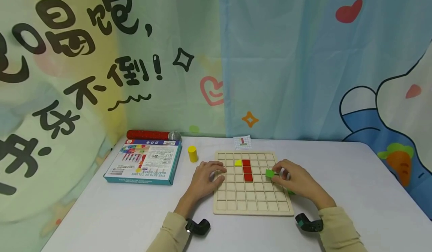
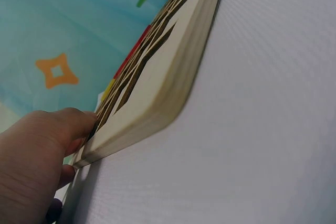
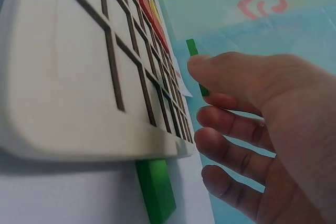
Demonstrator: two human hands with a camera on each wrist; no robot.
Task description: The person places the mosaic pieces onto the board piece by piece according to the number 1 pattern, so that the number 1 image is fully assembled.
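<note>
A wooden grid board (image 1: pixel 254 203) lies on the table, with three red tiles (image 1: pixel 248 170) in a column and a yellow tile (image 1: pixel 238 163) left of the top one. My left hand (image 1: pixel 206 177) holds the board's left edge; in the left wrist view its thumb and fingers are at the rim (image 2: pixel 113 148). Between thumb and index finger, my right hand (image 1: pixel 297 179) pinches a thin green tile (image 3: pixel 192 47) over the right part of the grid. The other fingers of that hand are loosely bent. Another green piece (image 3: pixel 156 190) sticks out beside the board's right edge.
A pattern card (image 1: pixel 242 142) lies behind the board. To the left are a yellow cylinder (image 1: pixel 192 154), a flat printed box (image 1: pixel 145 164) and a red microphone (image 1: pixel 148 134) behind it. A printed curtain (image 1: pixel 287 57) hangs along the table's back edge.
</note>
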